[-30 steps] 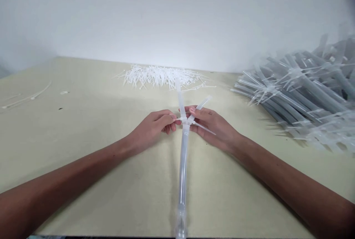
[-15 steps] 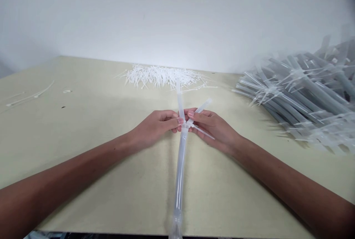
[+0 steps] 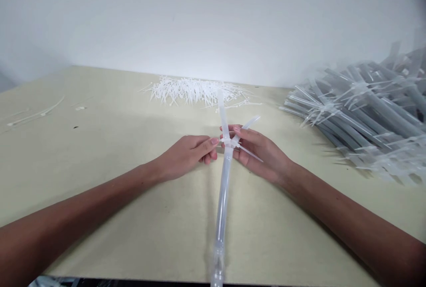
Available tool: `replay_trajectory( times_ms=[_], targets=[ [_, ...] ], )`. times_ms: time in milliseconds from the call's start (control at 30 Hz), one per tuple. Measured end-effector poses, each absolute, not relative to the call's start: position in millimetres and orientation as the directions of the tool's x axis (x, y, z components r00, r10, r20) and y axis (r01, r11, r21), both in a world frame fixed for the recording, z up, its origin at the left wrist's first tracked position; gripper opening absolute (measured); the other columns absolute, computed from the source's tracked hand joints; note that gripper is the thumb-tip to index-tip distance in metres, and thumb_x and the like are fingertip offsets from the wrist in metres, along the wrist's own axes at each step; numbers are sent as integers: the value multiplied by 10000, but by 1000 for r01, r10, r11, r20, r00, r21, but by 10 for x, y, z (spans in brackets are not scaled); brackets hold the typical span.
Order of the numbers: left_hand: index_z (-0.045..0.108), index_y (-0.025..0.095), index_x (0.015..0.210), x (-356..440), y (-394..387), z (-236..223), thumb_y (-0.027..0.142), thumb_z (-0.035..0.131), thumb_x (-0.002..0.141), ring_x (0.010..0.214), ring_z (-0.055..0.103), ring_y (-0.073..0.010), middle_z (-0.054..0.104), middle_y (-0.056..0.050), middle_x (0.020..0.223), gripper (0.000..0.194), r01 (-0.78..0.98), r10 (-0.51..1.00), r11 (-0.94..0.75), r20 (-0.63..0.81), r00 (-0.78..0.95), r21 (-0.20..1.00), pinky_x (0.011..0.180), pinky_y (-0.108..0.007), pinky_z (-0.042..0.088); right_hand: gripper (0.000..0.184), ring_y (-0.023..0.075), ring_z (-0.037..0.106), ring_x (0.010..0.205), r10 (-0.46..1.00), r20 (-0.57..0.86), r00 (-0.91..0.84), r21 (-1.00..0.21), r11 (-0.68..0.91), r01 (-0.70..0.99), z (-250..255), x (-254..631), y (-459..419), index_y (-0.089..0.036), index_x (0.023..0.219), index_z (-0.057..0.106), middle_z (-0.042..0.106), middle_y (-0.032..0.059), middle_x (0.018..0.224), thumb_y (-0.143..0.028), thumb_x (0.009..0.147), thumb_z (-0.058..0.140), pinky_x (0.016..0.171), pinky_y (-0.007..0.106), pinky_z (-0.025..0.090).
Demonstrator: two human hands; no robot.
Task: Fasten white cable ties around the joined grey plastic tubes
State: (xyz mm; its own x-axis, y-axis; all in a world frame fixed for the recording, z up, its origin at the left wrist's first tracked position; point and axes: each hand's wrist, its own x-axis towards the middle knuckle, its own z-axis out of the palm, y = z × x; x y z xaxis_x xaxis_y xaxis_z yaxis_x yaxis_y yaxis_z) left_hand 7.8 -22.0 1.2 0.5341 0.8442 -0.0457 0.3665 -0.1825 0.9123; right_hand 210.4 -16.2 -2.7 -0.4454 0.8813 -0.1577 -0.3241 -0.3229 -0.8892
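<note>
Below a pale, smooth wall (image 3: 199, 16), a matte cream table (image 3: 126, 225) fills most of the view. At its right side lies a broad heap of translucent tubes (image 3: 366, 109), smoky grey and glossy, bristling with thin white tails; its far edges are blurred.

At the centre, the clear tube (image 3: 222, 207) stands between the two hands, its long axis running from the near edge away toward the wall, leaning slightly right at the far end. Its forked joint is just to the right of the left fingertips and against the right fingers, so the right hand is the nearer. The right hand (image 3: 258, 149) has thumb and fingers closed round the short branch (image 3: 249, 123), flat and frosted, angled right. The left hand (image 3: 193, 151) has thumb and forefinger pinched together, apparently on the tail of the left tie (image 3: 225, 141), at the foot of the upright long branch (image 3: 222, 109).

Behind spreads a spiky pile of white cable ties (image 3: 186, 92). A thin, stiff right tie (image 3: 252, 154) slants from the joint across the right palm. Far left lie slender loose ties (image 3: 43, 113), a small pale scrap (image 3: 80, 108) and a dark speck (image 3: 75, 127).
</note>
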Motion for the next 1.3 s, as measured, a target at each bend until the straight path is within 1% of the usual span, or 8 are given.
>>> replay_trajectory(
  times_ms=[133, 300, 467, 667, 833, 1000, 1200, 1300],
  targets=[
    [570, 167, 675, 61, -232, 21, 540, 304, 905, 602, 474, -113, 526, 9, 613, 513, 374, 827, -178, -68, 558, 910, 616, -255, 336, 161, 141, 601, 844, 869, -188, -457, -881, -355, -312, -21, 2113, -155, -198, 892, 651, 640, 39, 945, -334, 837, 586, 823, 287, 495],
    [489, 167, 603, 83, -282, 62, 539, 330, 900, 511, 366, -88, 426, 34, 526, 502, 375, 834, -167, -72, 547, 912, 535, -228, 288, 146, 84, 596, 733, 840, -184, -510, -897, -356, -263, -29, 2114, -134, -182, 925, 676, 636, 5, 807, -195, 781, 660, 756, 225, 505],
    [438, 169, 603, 93, -322, 97, 537, 311, 909, 472, 320, -76, 376, 44, 523, 495, 441, 863, -212, -44, 503, 872, 475, -223, 243, 148, 109, 614, 782, 881, -167, -443, -933, -286, -218, -44, 2113, -124, -185, 875, 674, 644, -2, 796, -189, 731, 703, 840, 288, 484],
    [446, 170, 608, 101, -362, 145, 498, 311, 924, 449, 317, -67, 366, 51, 498, 476, 536, 865, -304, -7, 501, 788, 460, -222, 244, 155, 127, 592, 761, 903, -130, -410, -966, -208, -152, -28, 2060, -153, -172, 833, 643, 617, -2, 757, -197, 703, 723, 824, 335, 457],
    [441, 167, 591, 128, -405, 135, 444, 321, 931, 440, 316, -66, 390, 49, 502, 455, 531, 865, -306, -3, 502, 791, 463, -225, 247, 160, 134, 593, 760, 898, -151, -414, -967, -221, -126, -74, 2044, -141, -179, 846, 647, 617, 0, 757, -214, 707, 719, 826, 350, 454],
    [539, 172, 630, 122, -352, 82, 545, 292, 905, 489, 389, -90, 461, 24, 558, 526, 463, 886, -143, -96, 454, 875, 490, -232, 294, 135, 129, 585, 830, 873, -187, -451, -932, -303, -199, -100, 2095, -101, -198, 872, 654, 625, 6, 840, -252, 752, 684, 864, 327, 456],
    [624, 165, 889, 74, -178, 50, 515, 343, 899, 721, 512, -137, 593, -33, 791, 449, 134, 859, 37, -100, 502, 990, 712, -288, 403, 194, 141, 542, 814, 864, -170, -475, -928, -302, -217, -17, 2113, -135, -187, 850, 673, 609, 34, 869, -353, 840, 573, 746, 284, 449],
    [628, 169, 854, 73, -164, 74, 516, 439, 865, 781, 522, -142, 610, -37, 846, 396, 168, 834, 35, -121, 539, 985, 751, -293, 390, 184, 128, 515, 761, 860, -145, -488, -935, -281, -217, -13, 2101, -158, -190, 883, 689, 586, 26, 805, -333, 842, 580, 691, 265, 424]
  ],
)
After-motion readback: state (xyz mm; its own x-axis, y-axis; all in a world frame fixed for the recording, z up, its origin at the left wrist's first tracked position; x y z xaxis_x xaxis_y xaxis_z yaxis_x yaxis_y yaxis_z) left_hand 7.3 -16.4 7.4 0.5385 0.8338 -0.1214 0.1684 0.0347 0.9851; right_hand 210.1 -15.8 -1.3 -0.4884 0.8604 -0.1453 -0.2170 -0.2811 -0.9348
